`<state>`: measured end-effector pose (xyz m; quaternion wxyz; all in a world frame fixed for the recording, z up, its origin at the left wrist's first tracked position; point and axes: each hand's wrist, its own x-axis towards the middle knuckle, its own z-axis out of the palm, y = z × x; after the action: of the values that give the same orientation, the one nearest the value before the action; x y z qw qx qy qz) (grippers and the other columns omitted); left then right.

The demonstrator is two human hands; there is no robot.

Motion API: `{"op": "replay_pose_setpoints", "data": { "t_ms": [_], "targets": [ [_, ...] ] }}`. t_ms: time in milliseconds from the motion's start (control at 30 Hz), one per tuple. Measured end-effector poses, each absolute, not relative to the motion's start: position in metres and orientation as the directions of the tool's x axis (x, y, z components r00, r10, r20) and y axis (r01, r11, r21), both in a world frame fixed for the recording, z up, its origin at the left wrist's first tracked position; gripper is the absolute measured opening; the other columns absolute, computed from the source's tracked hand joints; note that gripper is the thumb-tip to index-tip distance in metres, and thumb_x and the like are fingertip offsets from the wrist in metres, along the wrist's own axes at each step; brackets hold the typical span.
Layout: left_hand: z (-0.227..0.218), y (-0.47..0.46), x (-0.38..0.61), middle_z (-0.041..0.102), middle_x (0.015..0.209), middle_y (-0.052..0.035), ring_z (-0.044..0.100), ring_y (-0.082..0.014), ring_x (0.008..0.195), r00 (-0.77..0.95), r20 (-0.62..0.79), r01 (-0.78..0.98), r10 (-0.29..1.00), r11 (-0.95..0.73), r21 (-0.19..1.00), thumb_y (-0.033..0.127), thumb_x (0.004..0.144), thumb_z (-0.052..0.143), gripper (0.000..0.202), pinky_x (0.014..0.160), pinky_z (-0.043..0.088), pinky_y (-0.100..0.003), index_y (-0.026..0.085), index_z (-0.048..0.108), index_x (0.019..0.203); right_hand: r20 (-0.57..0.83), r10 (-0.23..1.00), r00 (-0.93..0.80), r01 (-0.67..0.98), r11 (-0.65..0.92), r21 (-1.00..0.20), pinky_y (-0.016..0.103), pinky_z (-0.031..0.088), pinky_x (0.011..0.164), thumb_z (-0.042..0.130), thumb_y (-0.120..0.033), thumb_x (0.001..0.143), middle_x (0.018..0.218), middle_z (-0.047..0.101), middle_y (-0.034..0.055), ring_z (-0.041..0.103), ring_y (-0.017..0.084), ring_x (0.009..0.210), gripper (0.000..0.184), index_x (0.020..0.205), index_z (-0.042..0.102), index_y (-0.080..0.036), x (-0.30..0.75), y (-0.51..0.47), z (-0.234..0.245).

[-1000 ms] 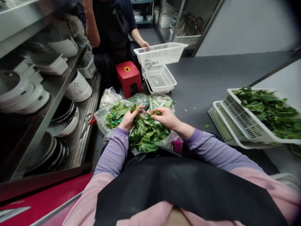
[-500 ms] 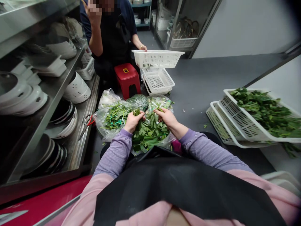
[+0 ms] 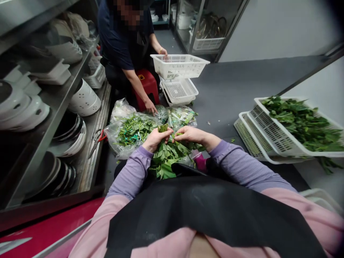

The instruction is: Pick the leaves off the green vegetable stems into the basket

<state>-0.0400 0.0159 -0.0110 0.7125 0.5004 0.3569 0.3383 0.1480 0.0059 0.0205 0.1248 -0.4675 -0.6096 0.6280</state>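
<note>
My left hand [image 3: 157, 138] is closed around a bunch of leafy greens [image 3: 166, 157], whose cut stems poke up above the thumb while the leaves hang below. Close beside it, my right hand [image 3: 189, 135] pinches green stems, with leaves trailing under the fingers. Left of my hands, an open plastic bag [image 3: 114, 138] holds more greens and stems. Just beyond my hands lies another clear bag of vegetables [image 3: 180, 117].
A co-worker's hand [image 3: 151, 106] reaches to the bags; the other grips a white basket [image 3: 180, 68] over stacked baskets [image 3: 180, 89]. A red stool [image 3: 147, 87] stands behind. Scissors [image 3: 96, 139] lie on the left dish shelf. At right, a basket [image 3: 282, 138] is heaped with greens.
My hands have come closer together, the right one moving left to the bunch. The co-worker has leaned forward and lowered a raised hand to the bags.
</note>
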Motion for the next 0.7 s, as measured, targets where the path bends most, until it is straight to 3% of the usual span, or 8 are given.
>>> {"op": "replay_pose_setpoints", "data": {
  "t_ms": [100,300,433,500,600,633,700],
  "targets": [
    [-0.011,0.015,-0.042,0.055,0.055,0.0007,0.044,-0.0056,0.042,0.486,-0.209,-0.069,0.848,0.276,0.959,0.035,0.063,0.069,0.028,0.045,0.034,-0.021,0.010,0.058,0.069,-0.443,0.719,-0.535,0.437,-0.214,-0.874,0.021,0.017,0.040,0.059,-0.047,0.070,0.047,0.038,-0.0058,0.026,0.004,0.040,0.040,0.089,0.069,-0.013,0.148,0.005,0.013],
    [-0.013,0.018,-0.048,0.060,0.060,-0.0027,0.045,-0.0062,0.044,0.527,-0.178,-0.003,0.831,0.211,0.977,0.035,0.066,0.066,0.026,0.046,0.036,-0.021,0.009,0.059,0.067,-0.396,0.766,-0.507,0.508,-0.106,-0.855,0.021,0.023,0.044,0.053,-0.040,0.071,0.049,0.045,-0.0034,0.032,0.006,0.044,0.034,0.083,0.069,-0.012,0.152,0.003,0.007],
    [-0.016,0.012,-0.040,0.060,0.058,-0.0022,0.046,-0.0069,0.044,0.449,-0.132,0.086,0.884,0.105,0.991,0.033,0.066,0.066,0.024,0.046,0.038,-0.021,0.010,0.060,0.066,-0.186,0.923,-0.337,0.620,0.069,-0.781,0.022,0.028,0.051,0.049,-0.028,0.064,0.050,0.045,-0.0027,0.036,0.007,0.050,0.022,0.062,0.065,-0.012,0.143,0.001,-0.010],
    [-0.017,0.006,-0.034,0.059,0.057,-0.0010,0.047,-0.0070,0.043,0.367,-0.114,0.129,0.923,0.071,0.989,0.030,0.066,0.066,0.021,0.046,0.038,-0.021,0.011,0.059,0.066,-0.107,0.978,-0.180,0.618,0.028,-0.785,0.023,0.029,0.053,0.046,-0.028,0.064,0.050,0.046,-0.0021,0.037,0.008,0.052,0.023,0.056,0.061,-0.012,0.146,0.001,-0.021],
    [-0.018,0.001,-0.029,0.060,0.056,-0.0007,0.047,-0.0072,0.043,0.270,-0.109,0.120,0.957,0.079,0.990,0.028,0.066,0.065,0.018,0.046,0.039,-0.021,0.012,0.058,0.067,-0.136,0.978,0.156,0.492,-0.197,-0.848,0.024,0.032,0.054,0.042,-0.033,0.067,0.055,0.052,-0.0001,0.041,0.011,0.054,0.029,0.061,0.063,-0.012,0.157,0.000,-0.031],
    [-0.019,0.001,-0.028,0.060,0.056,-0.0010,0.048,-0.0073,0.042,0.234,-0.124,0.102,0.964,0.103,0.990,0.028,0.067,0.064,0.017,0.045,0.039,-0.021,0.012,0.058,0.067,-0.137,0.971,0.193,0.469,-0.214,-0.857,0.024,0.033,0.055,0.042,-0.035,0.069,0.057,0.054,0.0003,0.043,0.011,0.054,0.031,0.065,0.064,-0.012,0.161,-0.001,-0.031],
    [-0.021,0.002,-0.029,0.060,0.055,-0.0011,0.047,-0.0074,0.042,0.163,-0.158,0.060,0.974,0.150,0.987,0.027,0.066,0.064,0.017,0.044,0.039,-0.021,0.012,0.058,0.067,-0.095,0.992,0.080,0.525,-0.123,-0.842,0.023,0.034,0.057,0.046,-0.038,0.072,0.061,0.057,0.0004,0.045,0.011,0.056,0.032,0.074,0.067,-0.014,0.163,-0.005,-0.028]
  ]
}}
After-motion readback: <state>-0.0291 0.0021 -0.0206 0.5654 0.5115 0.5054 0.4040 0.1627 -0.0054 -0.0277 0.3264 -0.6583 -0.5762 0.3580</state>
